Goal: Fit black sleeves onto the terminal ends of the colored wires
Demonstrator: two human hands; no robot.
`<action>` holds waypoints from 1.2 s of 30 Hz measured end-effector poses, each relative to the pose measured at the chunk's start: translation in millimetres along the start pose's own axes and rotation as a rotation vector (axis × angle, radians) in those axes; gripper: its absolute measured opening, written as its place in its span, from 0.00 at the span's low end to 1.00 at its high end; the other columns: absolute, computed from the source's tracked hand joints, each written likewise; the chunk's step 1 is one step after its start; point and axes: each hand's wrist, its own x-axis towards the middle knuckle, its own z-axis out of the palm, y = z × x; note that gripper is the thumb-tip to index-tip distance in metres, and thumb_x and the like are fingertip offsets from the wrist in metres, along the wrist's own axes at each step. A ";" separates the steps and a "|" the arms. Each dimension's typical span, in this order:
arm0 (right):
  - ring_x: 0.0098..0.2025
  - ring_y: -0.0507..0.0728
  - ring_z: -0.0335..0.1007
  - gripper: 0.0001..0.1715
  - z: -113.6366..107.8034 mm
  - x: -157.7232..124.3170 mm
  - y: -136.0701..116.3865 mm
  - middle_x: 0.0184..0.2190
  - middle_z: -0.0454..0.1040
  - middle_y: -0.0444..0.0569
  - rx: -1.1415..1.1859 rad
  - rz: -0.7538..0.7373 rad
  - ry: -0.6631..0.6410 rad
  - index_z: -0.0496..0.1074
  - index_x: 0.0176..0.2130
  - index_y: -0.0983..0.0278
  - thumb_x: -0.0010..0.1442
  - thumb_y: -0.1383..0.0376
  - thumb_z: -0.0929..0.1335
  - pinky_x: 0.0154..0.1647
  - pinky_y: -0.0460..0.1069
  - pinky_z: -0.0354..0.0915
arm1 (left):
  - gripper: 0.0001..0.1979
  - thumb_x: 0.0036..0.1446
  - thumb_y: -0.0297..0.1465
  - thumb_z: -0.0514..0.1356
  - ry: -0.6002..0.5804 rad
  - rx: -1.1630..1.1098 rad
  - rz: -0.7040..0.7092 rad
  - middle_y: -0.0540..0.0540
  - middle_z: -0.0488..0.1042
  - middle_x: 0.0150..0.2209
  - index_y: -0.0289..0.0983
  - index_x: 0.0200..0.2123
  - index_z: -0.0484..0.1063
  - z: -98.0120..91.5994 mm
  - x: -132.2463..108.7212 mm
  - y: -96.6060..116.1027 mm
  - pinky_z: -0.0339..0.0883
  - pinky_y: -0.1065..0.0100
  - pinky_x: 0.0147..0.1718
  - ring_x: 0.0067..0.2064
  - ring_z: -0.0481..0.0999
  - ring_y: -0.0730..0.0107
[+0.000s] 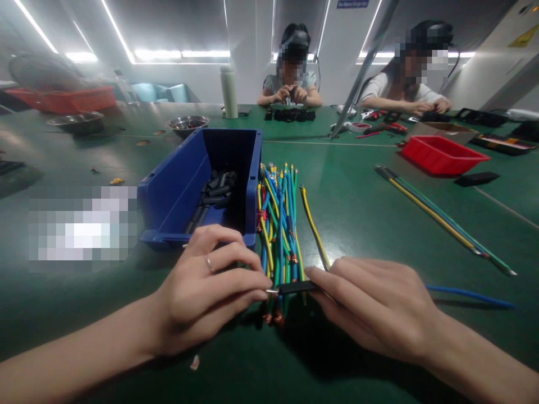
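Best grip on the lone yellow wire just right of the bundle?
Likely a pinch across the visible middle of the yellow wire, from above and its right: it's thin and slightly curved, the wire bundle lies close on its left, and the right hand hides its lower end.

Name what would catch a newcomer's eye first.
First comes the blue bin, left of centre, with black pieces inside. On its right lies a bundle of blue, green and yellow wires. Over the bundle's near part, the right hand holds a black tube, the left hand a silvery tip.
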 end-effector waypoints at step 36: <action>0.26 0.52 0.61 0.16 -1.4 -1.7 -7.8 0.26 0.71 0.45 -0.026 -0.030 0.063 0.71 0.50 0.74 0.62 0.70 0.69 0.24 0.50 0.55 | 0.09 0.63 0.21 0.54 -0.114 -0.259 -0.079 0.49 0.75 0.39 0.38 0.41 0.70 -1.8 4.9 7.6 0.55 0.62 0.53 0.44 0.66 0.65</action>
